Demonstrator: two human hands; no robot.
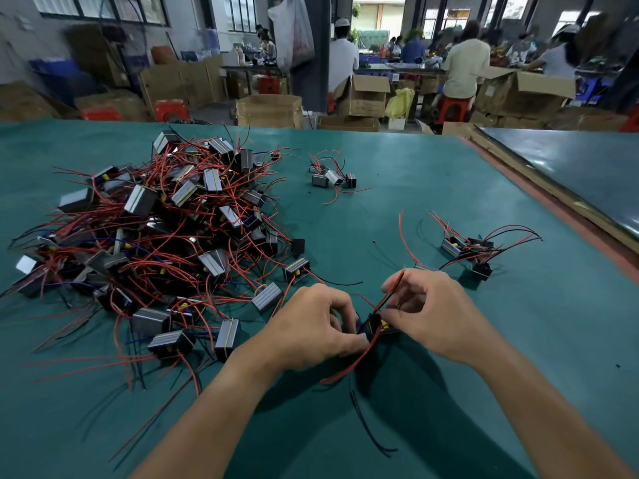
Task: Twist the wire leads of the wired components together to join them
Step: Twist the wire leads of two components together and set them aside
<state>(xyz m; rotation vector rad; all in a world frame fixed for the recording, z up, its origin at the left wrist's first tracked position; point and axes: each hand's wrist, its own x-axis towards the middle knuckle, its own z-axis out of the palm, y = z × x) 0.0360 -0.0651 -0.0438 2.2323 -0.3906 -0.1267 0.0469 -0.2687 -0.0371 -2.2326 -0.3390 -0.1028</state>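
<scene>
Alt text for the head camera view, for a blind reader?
Left hand and right hand grip a black component and its red and black leads over a green table; a pile of wired components lies at left.

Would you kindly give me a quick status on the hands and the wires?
Left hand grips the black component. Right hand pinches its red and black leads. Pile lies to the left, not between the hands.
</scene>
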